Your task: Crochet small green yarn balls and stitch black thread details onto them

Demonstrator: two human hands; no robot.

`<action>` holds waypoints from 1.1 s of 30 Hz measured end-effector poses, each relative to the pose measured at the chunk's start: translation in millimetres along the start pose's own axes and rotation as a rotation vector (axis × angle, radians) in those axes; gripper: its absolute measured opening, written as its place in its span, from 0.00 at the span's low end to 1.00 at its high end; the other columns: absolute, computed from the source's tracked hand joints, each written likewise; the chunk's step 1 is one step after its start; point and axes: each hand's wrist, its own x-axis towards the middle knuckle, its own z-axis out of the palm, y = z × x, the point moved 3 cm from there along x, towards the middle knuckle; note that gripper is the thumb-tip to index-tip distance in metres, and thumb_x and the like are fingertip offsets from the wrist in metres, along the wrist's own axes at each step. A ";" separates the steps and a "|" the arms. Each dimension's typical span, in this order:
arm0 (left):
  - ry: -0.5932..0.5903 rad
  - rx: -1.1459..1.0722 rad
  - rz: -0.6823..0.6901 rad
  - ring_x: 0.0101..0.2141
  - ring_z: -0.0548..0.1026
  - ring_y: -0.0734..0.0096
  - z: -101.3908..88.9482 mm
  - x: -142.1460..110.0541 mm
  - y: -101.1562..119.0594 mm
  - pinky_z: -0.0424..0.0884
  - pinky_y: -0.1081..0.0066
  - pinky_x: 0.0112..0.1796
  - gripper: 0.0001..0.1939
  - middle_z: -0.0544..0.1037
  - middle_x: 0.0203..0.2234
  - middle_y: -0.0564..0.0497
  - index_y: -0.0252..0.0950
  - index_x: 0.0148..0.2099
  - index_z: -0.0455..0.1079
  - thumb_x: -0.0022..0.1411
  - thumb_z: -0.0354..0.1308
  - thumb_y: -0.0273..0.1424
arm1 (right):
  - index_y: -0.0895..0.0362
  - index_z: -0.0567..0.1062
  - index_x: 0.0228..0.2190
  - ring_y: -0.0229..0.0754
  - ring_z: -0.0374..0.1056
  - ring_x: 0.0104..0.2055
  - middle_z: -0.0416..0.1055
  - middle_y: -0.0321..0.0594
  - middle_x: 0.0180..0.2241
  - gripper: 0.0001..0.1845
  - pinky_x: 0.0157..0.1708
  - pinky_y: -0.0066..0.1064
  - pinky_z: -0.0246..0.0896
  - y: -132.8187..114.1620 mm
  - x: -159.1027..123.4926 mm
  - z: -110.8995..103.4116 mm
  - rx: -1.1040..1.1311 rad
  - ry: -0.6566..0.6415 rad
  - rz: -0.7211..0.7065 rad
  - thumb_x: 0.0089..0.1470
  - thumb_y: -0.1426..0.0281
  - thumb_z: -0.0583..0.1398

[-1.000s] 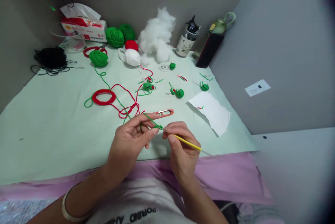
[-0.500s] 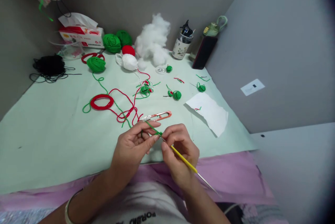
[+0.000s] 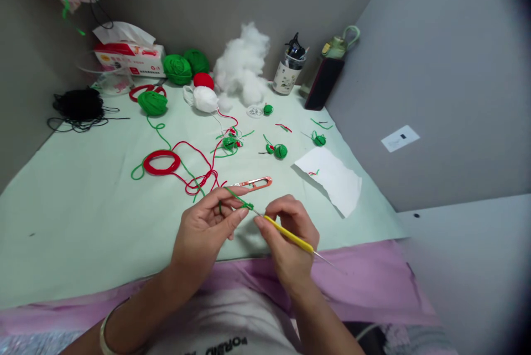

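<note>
My left hand (image 3: 209,219) pinches a small piece of green crochet work (image 3: 248,206) between thumb and fingers. Green yarn (image 3: 235,194) runs from the piece over the raised index finger. In my right hand (image 3: 290,233) is a crochet hook (image 3: 290,235) with a yellow handle, closed between thumb and fingers. The hook's metal tip meets the green piece; its other thin end points down to the right. Just beyond my left fingers lie orange thread snips (image 3: 261,182), their blades partly hidden by that hand.
A red yarn coil (image 3: 161,162) and a green yarn ball (image 3: 152,103) lie left, with loose strands. Several small green crocheted balls (image 3: 281,151) sit ahead. White paper (image 3: 332,178) is at right. Stuffing (image 3: 243,62), a tissue pack (image 3: 130,59) and a pen cup (image 3: 287,74) stand behind.
My left hand has shifted slightly left and up with the green piece. The hook has turned to a flatter angle, and more of its metal shaft shows between the hands.
</note>
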 end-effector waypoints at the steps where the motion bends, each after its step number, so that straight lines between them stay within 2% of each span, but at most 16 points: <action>1: 0.015 -0.007 0.006 0.21 0.67 0.81 -0.9 0.5 1.1 0.69 0.81 0.21 0.13 0.73 0.27 0.55 0.37 0.45 0.82 0.56 0.70 0.29 | 0.54 0.75 0.34 0.37 0.65 0.32 0.69 0.33 0.29 0.08 0.32 0.29 0.63 -1.0 -0.5 -0.9 -0.011 -0.038 -0.017 0.56 0.78 0.66; 4: 0.040 -0.033 0.016 0.22 0.67 0.81 -3.1 0.9 0.9 0.68 0.81 0.20 0.13 0.73 0.28 0.55 0.38 0.45 0.82 0.56 0.71 0.30 | 0.53 0.77 0.39 0.39 0.69 0.34 0.73 0.37 0.31 0.08 0.33 0.31 0.67 -5.0 -3.5 -2.4 -0.063 -0.151 -0.098 0.59 0.77 0.64; 8: 0.022 -0.085 -0.023 0.23 0.67 0.81 -3.1 -1.8 -3.5 0.69 0.81 0.21 0.20 0.73 0.30 0.55 0.40 0.52 0.80 0.55 0.72 0.31 | 0.53 0.77 0.50 0.42 0.72 0.41 0.75 0.43 0.39 0.17 0.38 0.35 0.72 -9.1 -11.1 -1.6 -0.384 -0.158 -0.337 0.62 0.80 0.60; 11: -0.064 -0.220 -0.124 0.22 0.66 0.83 0.4 -4.3 -3.3 0.67 0.82 0.21 0.25 0.72 0.30 0.56 0.43 0.56 0.78 0.56 0.73 0.32 | 0.54 0.75 0.56 0.46 0.73 0.48 0.75 0.49 0.45 0.23 0.43 0.38 0.74 -9.7 -16.6 1.5 -0.570 -0.141 -0.539 0.62 0.80 0.60; 13: -0.182 -0.322 -0.242 0.20 0.64 0.85 4.4 -5.0 -0.9 0.64 0.83 0.19 0.23 0.70 0.27 0.57 0.43 0.56 0.78 0.58 0.71 0.32 | 0.52 0.75 0.57 0.46 0.74 0.48 0.76 0.47 0.45 0.23 0.42 0.38 0.75 -10.5 -16.1 0.4 -0.537 -0.122 -0.578 0.63 0.79 0.59; 15: -0.273 -0.399 -0.342 0.18 0.60 0.87 6.3 -4.4 2.4 0.61 0.84 0.19 0.20 0.66 0.24 0.59 0.42 0.55 0.79 0.60 0.70 0.31 | 0.49 0.76 0.56 0.45 0.75 0.46 0.77 0.44 0.44 0.22 0.41 0.38 0.75 -11.3 -11.0 -3.0 -0.413 -0.129 -0.493 0.64 0.78 0.58; 17: -0.290 -0.429 -0.375 0.18 0.58 0.88 4.7 -2.0 5.3 0.59 0.85 0.18 0.19 0.65 0.23 0.59 0.42 0.53 0.80 0.59 0.71 0.30 | 0.50 0.78 0.52 0.44 0.75 0.43 0.78 0.43 0.42 0.18 0.41 0.38 0.74 -11.5 -3.6 -7.6 -0.246 -0.144 -0.332 0.65 0.77 0.57; 20: -0.270 -0.366 -0.323 0.18 0.60 0.89 -0.3 1.5 7.0 0.59 0.83 0.18 0.18 0.67 0.26 0.59 0.42 0.51 0.81 0.58 0.72 0.29 | 0.53 0.81 0.43 0.43 0.74 0.38 0.77 0.42 0.37 0.12 0.37 0.37 0.73 -9.9 6.0 -14.1 0.035 -0.114 -0.104 0.66 0.74 0.57; 23: -0.237 -0.269 -0.239 0.18 0.64 0.88 -3.6 2.2 6.7 0.60 0.82 0.19 0.14 0.70 0.28 0.57 0.42 0.48 0.82 0.58 0.72 0.31 | 0.55 0.81 0.38 0.41 0.72 0.32 0.76 0.42 0.34 0.11 0.31 0.34 0.71 -5.6 11.0 -15.4 0.263 -0.075 0.035 0.66 0.71 0.58; 26: -0.249 -0.235 -0.198 0.18 0.65 0.88 -2.1 1.2 5.0 0.62 0.82 0.20 0.15 0.71 0.30 0.56 0.44 0.49 0.82 0.60 0.71 0.31 | 0.55 0.82 0.37 0.41 0.72 0.33 0.76 0.42 0.34 0.10 0.31 0.34 0.70 -2.1 12.5 -11.3 0.332 -0.076 0.056 0.66 0.70 0.59; 30: -0.327 -0.215 -0.217 0.18 0.66 0.88 3.7 0.3 1.9 0.63 0.81 0.20 0.17 0.72 0.31 0.56 0.46 0.53 0.80 0.61 0.69 0.32 | 0.52 0.82 0.41 0.44 0.74 0.44 0.79 0.41 0.38 0.10 0.43 0.38 0.71 -3.4 11.0 -6.4 0.223 -0.121 -0.031 0.66 0.73 0.59; 33: -0.307 -0.220 -0.205 0.20 0.67 0.87 4.6 1.3 2.7 0.65 0.81 0.22 0.18 0.73 0.32 0.56 0.45 0.53 0.80 0.60 0.70 0.31 | 0.50 0.82 0.43 0.42 0.74 0.44 0.79 0.40 0.39 0.12 0.44 0.37 0.69 -6.9 7.4 -7.2 0.115 -0.159 -0.055 0.65 0.75 0.60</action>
